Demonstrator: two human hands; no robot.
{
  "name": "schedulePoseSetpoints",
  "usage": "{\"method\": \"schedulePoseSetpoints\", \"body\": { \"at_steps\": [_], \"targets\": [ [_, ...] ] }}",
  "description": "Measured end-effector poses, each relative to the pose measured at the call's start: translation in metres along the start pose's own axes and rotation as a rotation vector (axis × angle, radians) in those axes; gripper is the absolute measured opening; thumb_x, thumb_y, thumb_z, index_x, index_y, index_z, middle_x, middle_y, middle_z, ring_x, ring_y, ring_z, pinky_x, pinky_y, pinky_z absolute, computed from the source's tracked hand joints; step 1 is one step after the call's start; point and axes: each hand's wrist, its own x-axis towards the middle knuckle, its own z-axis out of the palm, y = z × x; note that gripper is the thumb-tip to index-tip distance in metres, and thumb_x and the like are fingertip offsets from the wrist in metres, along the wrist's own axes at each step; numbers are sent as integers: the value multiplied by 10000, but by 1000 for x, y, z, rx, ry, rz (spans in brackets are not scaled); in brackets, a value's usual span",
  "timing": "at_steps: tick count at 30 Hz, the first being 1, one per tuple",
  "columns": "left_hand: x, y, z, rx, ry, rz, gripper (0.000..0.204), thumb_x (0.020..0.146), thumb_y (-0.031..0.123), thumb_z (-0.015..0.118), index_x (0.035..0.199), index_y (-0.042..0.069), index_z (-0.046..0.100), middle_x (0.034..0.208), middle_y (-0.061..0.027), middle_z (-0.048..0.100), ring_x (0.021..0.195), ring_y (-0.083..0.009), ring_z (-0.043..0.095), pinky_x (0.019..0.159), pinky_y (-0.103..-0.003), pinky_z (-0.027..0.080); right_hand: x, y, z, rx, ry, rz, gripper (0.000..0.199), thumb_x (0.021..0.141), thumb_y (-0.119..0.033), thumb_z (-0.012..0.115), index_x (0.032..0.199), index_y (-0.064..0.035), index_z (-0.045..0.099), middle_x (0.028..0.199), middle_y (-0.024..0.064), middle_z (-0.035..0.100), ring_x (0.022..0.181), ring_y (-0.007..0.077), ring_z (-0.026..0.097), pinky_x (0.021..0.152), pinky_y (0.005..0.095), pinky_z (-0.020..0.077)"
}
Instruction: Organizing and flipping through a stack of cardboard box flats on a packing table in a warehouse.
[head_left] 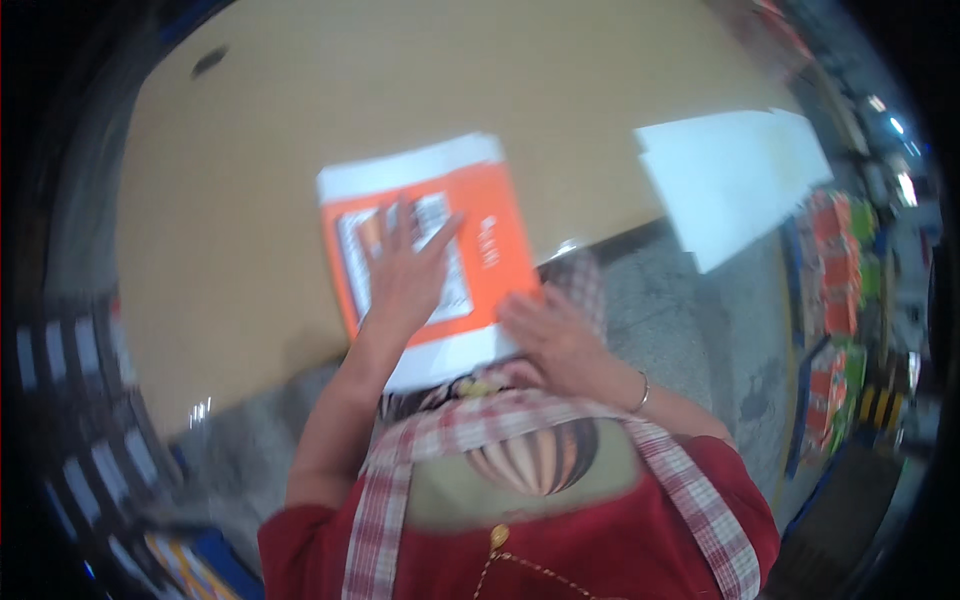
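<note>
While the left hand lay, grip spread apart, on the label of the orange envelope, the right hand touched its edge, grip impossible to tell.

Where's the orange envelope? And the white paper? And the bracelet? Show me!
Orange envelope [484, 285], head view: on its orange front.
White paper [736, 182], head view: on its middle.
Bracelet [643, 391], head view: on its band.

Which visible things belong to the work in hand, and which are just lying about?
Work in hand:
orange-and-white packet, right hand at its edge
its white label, under the left hand

Apparently lying about:
white sheeting, right side of the table
small dark object, far left
</note>
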Motion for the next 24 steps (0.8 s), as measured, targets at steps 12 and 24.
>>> {"method": "schedulePoseSetpoints", "body": {
  "at_steps": [12,24],
  "targets": [
    [7,11,-14,-65,-88,-68,478,923,227,557,1390,311,509,1558,-246,175,1443,-439,134,1135,-638,44,-92,226,-54,-445,-71,983,924,779,-398,756,1521,-298,215,1418,249,374,1305,446,391,1028,613,353],
    [3,6,-14,-80,-80,-74,459,927,285,557,1379,352,510,1537,-219,239,1443,-426,145,1126,-656,52,-39,135,-138,407,582,462,775,758,43,427,1499,-170,353,1134,202,643,886,234,664,776,375,539]
  ]
}}
